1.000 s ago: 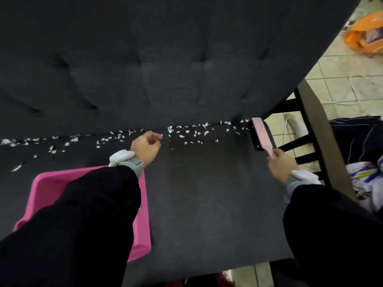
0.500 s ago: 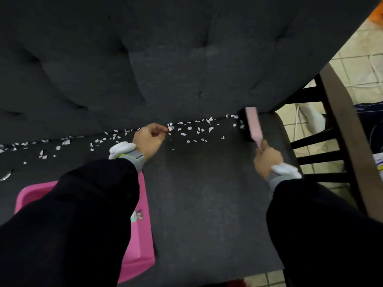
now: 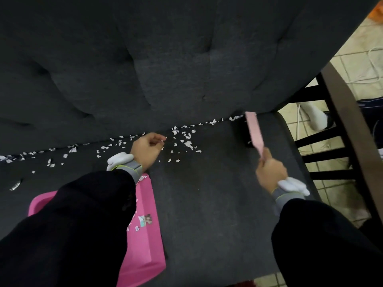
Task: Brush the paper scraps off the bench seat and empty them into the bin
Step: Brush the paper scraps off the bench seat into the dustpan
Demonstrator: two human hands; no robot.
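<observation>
White paper scraps [image 3: 187, 139] lie strewn along the seam between the dark grey bench seat [image 3: 207, 193] and its backrest, trailing off to the left. My right hand [image 3: 270, 170] grips the handle of a pink brush [image 3: 253, 129], whose dark bristles rest on the seat at the right end of the scrap line. My left hand [image 3: 148, 149] sits among the scraps at the seam, fingers curled and fingertips together; I cannot see a scrap between them. A pink dustpan [image 3: 145, 241] lies on the seat under my left forearm, with several scraps in it.
The tufted backrest [image 3: 165, 69] rises straight behind the seam. A dark wooden chair [image 3: 339, 129] stands close to the bench's right end on a tiled floor [image 3: 356, 48]. A white cable and a white shoe lie on the floor. No bin is in view.
My right hand and the brush have shifted a little leftward from the seat's right edge. My left hand has stayed at the seam with its fingers curled.
</observation>
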